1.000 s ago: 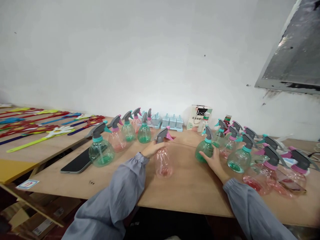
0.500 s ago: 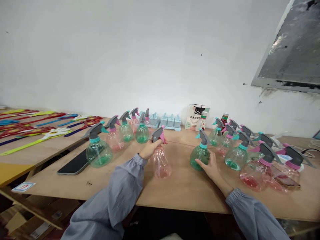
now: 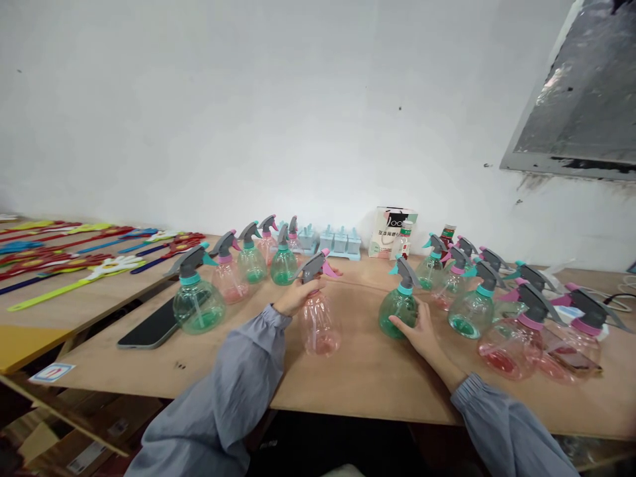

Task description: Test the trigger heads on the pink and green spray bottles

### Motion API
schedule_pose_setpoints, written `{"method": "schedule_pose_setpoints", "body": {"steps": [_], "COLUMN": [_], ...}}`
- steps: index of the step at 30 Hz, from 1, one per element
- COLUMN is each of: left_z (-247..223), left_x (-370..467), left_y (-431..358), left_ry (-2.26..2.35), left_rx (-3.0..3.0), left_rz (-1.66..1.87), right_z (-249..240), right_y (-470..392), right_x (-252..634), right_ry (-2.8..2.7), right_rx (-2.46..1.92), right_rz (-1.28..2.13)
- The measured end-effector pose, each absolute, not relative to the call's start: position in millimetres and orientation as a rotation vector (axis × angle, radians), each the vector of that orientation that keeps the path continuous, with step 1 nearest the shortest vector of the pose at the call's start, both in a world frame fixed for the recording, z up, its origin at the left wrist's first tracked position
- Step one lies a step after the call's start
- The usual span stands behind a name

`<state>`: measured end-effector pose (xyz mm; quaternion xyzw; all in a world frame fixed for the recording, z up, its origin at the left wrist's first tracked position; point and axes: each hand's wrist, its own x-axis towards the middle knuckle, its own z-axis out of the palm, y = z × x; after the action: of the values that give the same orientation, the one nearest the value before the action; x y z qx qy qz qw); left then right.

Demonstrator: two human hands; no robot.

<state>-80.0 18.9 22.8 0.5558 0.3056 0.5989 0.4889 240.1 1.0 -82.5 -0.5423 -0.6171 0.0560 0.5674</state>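
Note:
A pink transparent spray bottle (image 3: 320,328) with a grey and pink trigger head stands upright on the wooden table (image 3: 358,391). Closed around its neck is my left hand (image 3: 297,296), the far fingers partly hidden behind the head. To the right, my right hand (image 3: 418,326) grips the body of a green spray bottle (image 3: 395,310), thumb in front and the other fingers at its right side and behind. This green bottle also stands upright, its turquoise nozzle pointing left.
Several green and pink spray bottles (image 3: 199,308) stand at left, more spray bottles (image 3: 470,311) at right. A phone (image 3: 149,324) lies at left. Blue ice-pop moulds (image 3: 340,244) and a paper bag (image 3: 387,232) stand by the wall. Colourful plastic hand-shaped sticks (image 3: 106,268) cover the left table.
The pink bottle's trigger head has turned in my left hand, so its pink trigger now points more to the right. My right hand stays on the green bottle.

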Motion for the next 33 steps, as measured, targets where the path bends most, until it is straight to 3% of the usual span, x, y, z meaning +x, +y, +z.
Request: {"method": "schedule_pose_setpoints", "body": {"steps": [14, 33], "left_z": [20, 26], "left_x": [-84, -167], "left_y": [24, 56], "left_ry": [1.018, 1.649], "left_rx": [1.462, 1.652], "left_rz": [1.654, 1.927], "right_z": [-83, -80], "right_y": [2, -3], "right_x": [241, 238], "right_ry": [-1.442, -1.460], "right_rx": [-1.274, -1.276], "right_rz": [0.141, 0.199]}}
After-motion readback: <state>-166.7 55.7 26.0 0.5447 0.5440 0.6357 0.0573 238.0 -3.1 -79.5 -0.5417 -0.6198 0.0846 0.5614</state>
